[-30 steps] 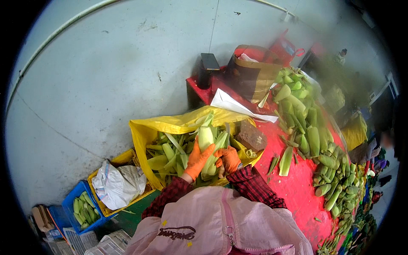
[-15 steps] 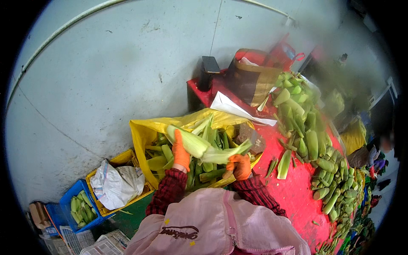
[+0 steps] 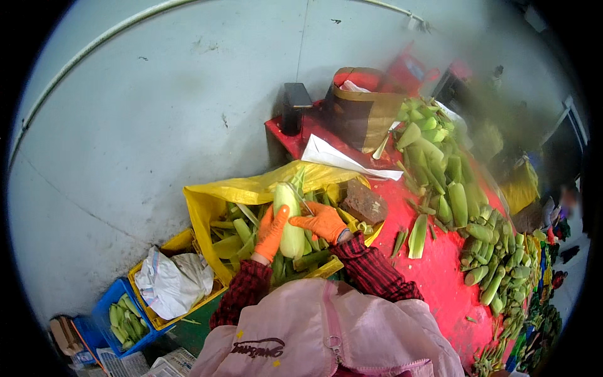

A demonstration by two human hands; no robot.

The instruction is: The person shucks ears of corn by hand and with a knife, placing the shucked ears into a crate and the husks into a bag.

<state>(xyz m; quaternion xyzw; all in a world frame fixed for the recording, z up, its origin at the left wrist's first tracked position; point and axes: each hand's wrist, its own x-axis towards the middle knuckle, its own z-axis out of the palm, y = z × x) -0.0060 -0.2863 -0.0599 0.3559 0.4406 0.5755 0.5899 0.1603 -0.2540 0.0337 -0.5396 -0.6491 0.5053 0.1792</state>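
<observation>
My left hand (image 3: 271, 234), in an orange glove, is wrapped round a pale green ear of corn (image 3: 288, 210) that stands nearly upright. At its right side is my right hand (image 3: 322, 222), in a matching glove, closed on a small knife (image 3: 302, 200); only its thin blade shows, slanting up toward the top of the ear, and the handle is hidden in the fingers. Both hands are over a yellow crate lined with a yellow bag (image 3: 204, 207), which holds loose green husks (image 3: 235, 242).
On the red table (image 3: 427, 283) at right lies a long heap of corn ears (image 3: 458, 201). A brown block (image 3: 364, 201) sits by the bag's right edge. Behind stand a paper bag (image 3: 361, 116) and a phone (image 3: 297, 95). A blue crate (image 3: 100, 308) of corn is at left.
The ear has turned from lying across to nearly upright. My right hand has left its lower right end and moved up and left beside it, with the blade now showing.
</observation>
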